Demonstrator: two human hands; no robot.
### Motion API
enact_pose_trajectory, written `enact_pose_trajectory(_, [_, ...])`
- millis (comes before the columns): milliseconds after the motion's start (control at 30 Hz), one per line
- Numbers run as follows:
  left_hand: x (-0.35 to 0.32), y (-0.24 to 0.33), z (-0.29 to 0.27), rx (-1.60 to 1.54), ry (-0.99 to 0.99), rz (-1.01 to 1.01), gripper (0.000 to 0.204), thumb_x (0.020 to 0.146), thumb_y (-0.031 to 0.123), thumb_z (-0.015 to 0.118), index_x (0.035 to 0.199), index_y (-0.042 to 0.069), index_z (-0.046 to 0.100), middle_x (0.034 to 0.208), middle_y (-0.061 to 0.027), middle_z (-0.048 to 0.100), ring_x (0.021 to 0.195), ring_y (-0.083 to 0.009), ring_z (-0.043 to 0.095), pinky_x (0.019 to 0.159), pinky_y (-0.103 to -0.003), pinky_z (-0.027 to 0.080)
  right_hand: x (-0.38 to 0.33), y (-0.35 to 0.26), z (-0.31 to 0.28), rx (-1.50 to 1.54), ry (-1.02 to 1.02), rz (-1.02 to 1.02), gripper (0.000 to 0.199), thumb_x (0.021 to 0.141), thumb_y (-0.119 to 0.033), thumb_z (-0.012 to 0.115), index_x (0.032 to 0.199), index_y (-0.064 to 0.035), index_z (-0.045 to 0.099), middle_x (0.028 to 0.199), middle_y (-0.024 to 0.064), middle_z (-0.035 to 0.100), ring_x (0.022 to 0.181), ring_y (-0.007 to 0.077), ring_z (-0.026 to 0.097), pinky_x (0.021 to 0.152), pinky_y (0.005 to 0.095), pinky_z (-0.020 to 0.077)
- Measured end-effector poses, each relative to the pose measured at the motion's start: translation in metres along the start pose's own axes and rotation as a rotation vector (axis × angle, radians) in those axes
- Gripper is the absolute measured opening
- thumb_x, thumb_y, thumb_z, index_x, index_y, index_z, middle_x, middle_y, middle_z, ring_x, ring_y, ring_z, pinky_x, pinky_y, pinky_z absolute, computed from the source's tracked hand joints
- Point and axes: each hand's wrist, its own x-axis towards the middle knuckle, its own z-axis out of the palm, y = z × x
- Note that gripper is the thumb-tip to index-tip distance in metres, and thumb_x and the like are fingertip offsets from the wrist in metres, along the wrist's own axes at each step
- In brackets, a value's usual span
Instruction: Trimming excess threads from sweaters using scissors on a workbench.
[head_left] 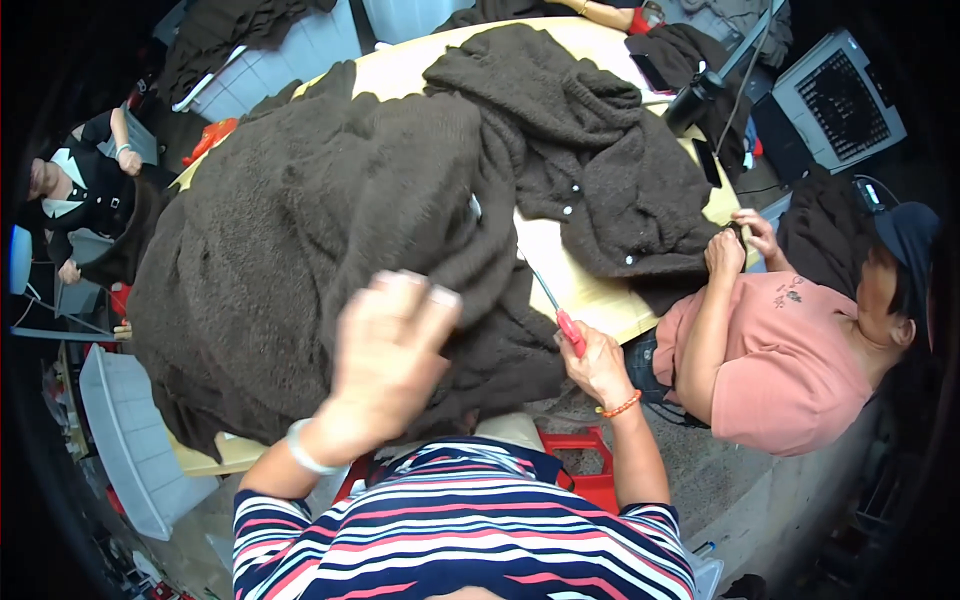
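Observation:
A big heap of dark brown knitted garments [330, 230] covers most of a pale wooden table [585, 290]. My left hand [385, 350] is raised and blurred over the near part of the heap, fingers spread, touching or just above the fabric. My right hand [597, 362] grips the red handle of a thin metal tool [557, 305] whose blade points up toward the knitwear. A brown cardigan with small white buttons [600, 170] lies across the right half of the table.
A person in a pink shirt [790, 360] sits at the table's right side, both hands on the cardigan's edge. Another person in black [85, 190] sits at far left. A laptop [835, 100] stands at upper right; a red crate [580, 465] sits below me.

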Motion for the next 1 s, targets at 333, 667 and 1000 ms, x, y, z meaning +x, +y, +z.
enact_pose_trajectory(333, [0.042,-0.009,0.219,0.157,-0.564,0.258,0.048,0.074,0.0,0.058,0.12,-0.012,0.056,0.122,-0.0286,0.052,0.11,-0.0401,0.051,0.103,-0.045,0.041,0.007,0.059,-0.022,0.135,0.031,0.137,0.02,0.09,-0.024,0.062,0.089,-0.0043,0.063,0.079,0.0228,0.066,0.08,0.0437,0.065,0.072,0.0502,0.0508])
enact_pose_trajectory(667, [0.083,-0.124,-0.007,-1.482,0.582,-0.475,0.035,0.083,-0.007,0.051,0.117,-0.001,0.059,0.114,-0.0128,0.066,0.104,-0.0224,0.064,0.095,-0.035,0.051,0.103,0.04,-0.039,0.206,-0.015,-0.023,0.018,0.09,-0.024,0.062,0.091,-0.0062,0.065,0.078,0.0203,0.066,0.08,0.0418,0.066,0.072,0.0478,0.051])
enact_pose_trajectory(1000, [-0.218,-0.12,-0.039,-0.633,0.389,-1.112,0.03,0.081,-0.009,0.057,0.108,0.004,0.063,0.098,0.0002,0.063,0.092,-0.0087,0.059,0.081,-0.024,0.049,0.155,-0.043,-0.003,0.193,-0.19,-0.346,0.016,0.092,-0.017,0.063,0.095,-0.0021,0.065,0.068,0.0074,0.065,0.063,0.0157,0.065,0.064,0.0319,0.0513])
